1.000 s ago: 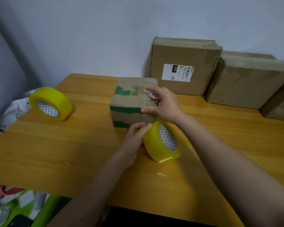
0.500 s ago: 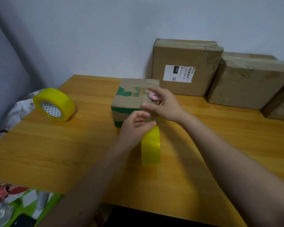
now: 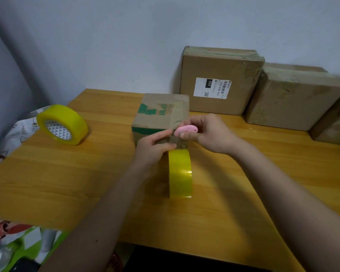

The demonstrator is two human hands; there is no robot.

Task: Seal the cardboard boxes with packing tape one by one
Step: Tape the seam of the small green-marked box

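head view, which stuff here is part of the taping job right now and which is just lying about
In use: small box, tape roll, pink cutter, left hand, right hand.

Lying about: spare tape roll, three big boxes by the wall, patterned cloth.

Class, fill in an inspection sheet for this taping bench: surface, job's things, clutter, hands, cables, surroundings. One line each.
Surface: wooden table.
Job's things: small box at centre; tape roll on edge before it, strip drawn up; spare roll at left; larger boxes by wall.
Clutter: nothing seen on the table.
Hands: left hand pinches the strip; right hand holds pink cutter.
Cables: nothing seen.
Surroundings: plain wall; patterned cloth at left.
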